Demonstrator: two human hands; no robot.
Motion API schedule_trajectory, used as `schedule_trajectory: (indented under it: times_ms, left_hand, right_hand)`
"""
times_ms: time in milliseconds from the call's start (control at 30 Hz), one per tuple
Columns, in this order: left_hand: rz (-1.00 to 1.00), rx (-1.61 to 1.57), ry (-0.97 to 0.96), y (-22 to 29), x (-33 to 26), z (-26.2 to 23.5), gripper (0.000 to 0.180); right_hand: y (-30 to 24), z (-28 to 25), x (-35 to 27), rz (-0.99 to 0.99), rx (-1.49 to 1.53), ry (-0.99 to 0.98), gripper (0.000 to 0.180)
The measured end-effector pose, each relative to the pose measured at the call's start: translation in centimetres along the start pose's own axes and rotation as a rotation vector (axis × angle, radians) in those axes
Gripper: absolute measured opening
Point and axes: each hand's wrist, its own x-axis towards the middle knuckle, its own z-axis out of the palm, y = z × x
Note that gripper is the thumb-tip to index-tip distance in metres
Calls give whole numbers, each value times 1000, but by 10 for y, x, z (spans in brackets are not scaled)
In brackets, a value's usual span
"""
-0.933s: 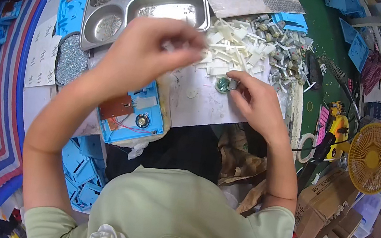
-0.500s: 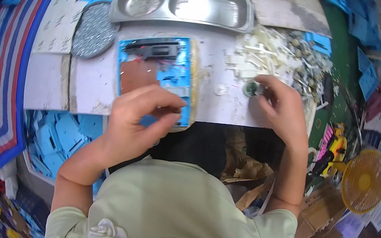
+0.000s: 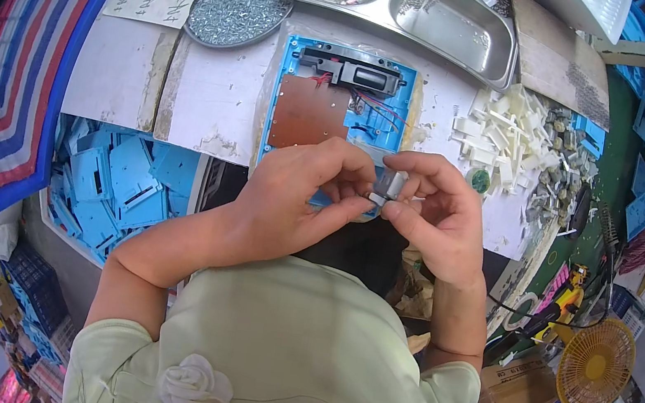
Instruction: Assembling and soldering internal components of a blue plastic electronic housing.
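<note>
Your right hand pinched a grey motor by the near end of the blue case, which held a brown board. Your left hand narrowed at the motor's end; its grip was unclear. Beyond, a dish and a steel tray held small metal pieces; a bin held blue panels.

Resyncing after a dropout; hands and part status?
Right hand gripping small metal part. Left hand beside it, grip unclear. Blue case partly hidden by left hand.
</note>
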Motion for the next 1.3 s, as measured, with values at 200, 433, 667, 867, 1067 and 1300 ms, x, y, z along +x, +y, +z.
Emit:
schedule_trajectory:
  times_ms: [200, 433, 667, 867, 1067, 1300]
  left_hand:
    - [-25, -37, 12, 0, -2, 1, 26]
    - [-55, -105, -11, -7, -4, -3, 31]
    - [394, 275, 62, -11, -2, -11, 30]
    - [274, 118, -5, -5, -1, -24, 22]
    - [188, 84, -17, -4, -5, -25, 19]
    - [244, 155, 16, -9, -8, -23, 20]
  right_hand:
    - [0, 1, -2, 7, -66, 13, 42]
    - [1, 6, -2, -602, -938, 90, 51]
    - [-5, 9, 0, -155, -393, 119, 53]
    - [-8, 13, 8, -644, -792, 22, 41]
    - [1, 13, 14, -841, -820, 13, 40]
    - [3, 13, 11, -828, -828, 1, 40]
